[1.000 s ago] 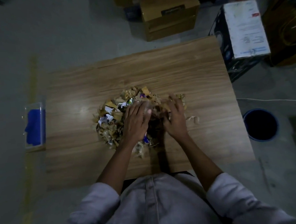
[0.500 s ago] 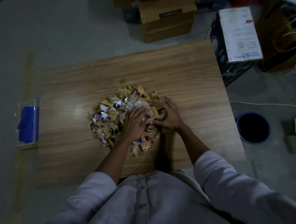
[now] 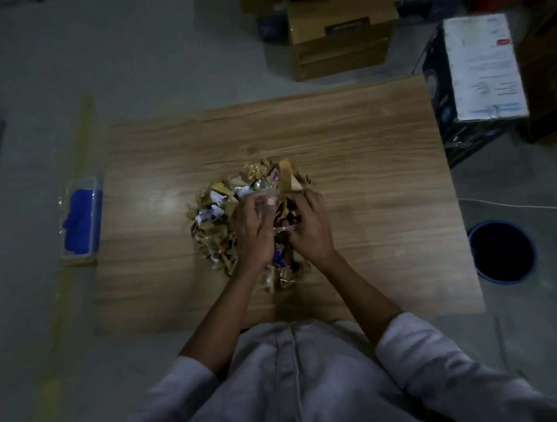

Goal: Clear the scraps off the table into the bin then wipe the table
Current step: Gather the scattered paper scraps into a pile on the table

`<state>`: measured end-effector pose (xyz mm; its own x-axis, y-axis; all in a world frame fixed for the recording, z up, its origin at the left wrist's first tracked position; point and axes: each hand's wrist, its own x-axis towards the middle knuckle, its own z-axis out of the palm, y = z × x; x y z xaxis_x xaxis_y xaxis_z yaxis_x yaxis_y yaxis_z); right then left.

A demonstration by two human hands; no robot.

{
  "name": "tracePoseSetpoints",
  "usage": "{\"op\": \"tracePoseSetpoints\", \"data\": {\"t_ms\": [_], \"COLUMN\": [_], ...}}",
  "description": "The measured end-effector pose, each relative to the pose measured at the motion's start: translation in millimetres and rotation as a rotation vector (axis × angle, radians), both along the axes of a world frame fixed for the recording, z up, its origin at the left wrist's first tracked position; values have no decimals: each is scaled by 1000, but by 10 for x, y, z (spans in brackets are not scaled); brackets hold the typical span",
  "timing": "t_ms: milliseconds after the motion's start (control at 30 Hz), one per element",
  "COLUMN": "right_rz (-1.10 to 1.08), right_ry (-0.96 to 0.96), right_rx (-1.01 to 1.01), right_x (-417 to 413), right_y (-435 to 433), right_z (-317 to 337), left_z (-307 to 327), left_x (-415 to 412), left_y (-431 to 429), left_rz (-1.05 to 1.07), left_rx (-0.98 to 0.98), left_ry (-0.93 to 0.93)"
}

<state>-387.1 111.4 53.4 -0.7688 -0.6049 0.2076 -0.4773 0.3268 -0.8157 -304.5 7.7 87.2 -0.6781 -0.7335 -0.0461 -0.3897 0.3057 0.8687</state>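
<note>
- A clear plastic box (image 3: 80, 218) holding a blue cloth (image 3: 79, 221) juts past the left edge of the wooden table (image 3: 365, 161).
- A heap of torn scraps (image 3: 225, 200), brown card, white paper and shiny wrappers, lies at the middle of the table.
- The left hand (image 3: 256, 234) lies palm-down on the heap, fingers curled into the scraps; its fingertips are blurred, and whether it has closed on anything cannot be told.
- The right hand (image 3: 310, 228) presses in from the heap's right side, just beside the left, fingers bent around loose pieces.
- A blue-rimmed bin (image 3: 502, 252) stands on the floor just off the table's right edge, well apart from the heap.
</note>
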Motion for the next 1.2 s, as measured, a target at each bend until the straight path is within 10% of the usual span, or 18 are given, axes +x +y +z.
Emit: {"op": "tracePoseSetpoints", "data": {"t_ms": [300, 667, 967, 1100, 1200], "right_rz": [412, 323, 67, -92, -113], "right_ry": [-37, -7, 27, -269, -496], "right_rx": [323, 417, 55, 85, 175], "right_x": [425, 390, 75, 323, 522], "right_y": [-277, -244, 445, 783, 700], "right_z": [-358, -285, 124, -239, -397], "left_z": [-324, -311, -176, -379, -569], "left_x": [311, 353, 674, 867, 946], "left_y": [-168, -194, -199, -329, -411], "left_rz": [-211, -213, 110, 536, 416], "left_rx": [-271, -279, -399, -41, 207], "left_ry": [-466, -460, -227, -167, 2]}}
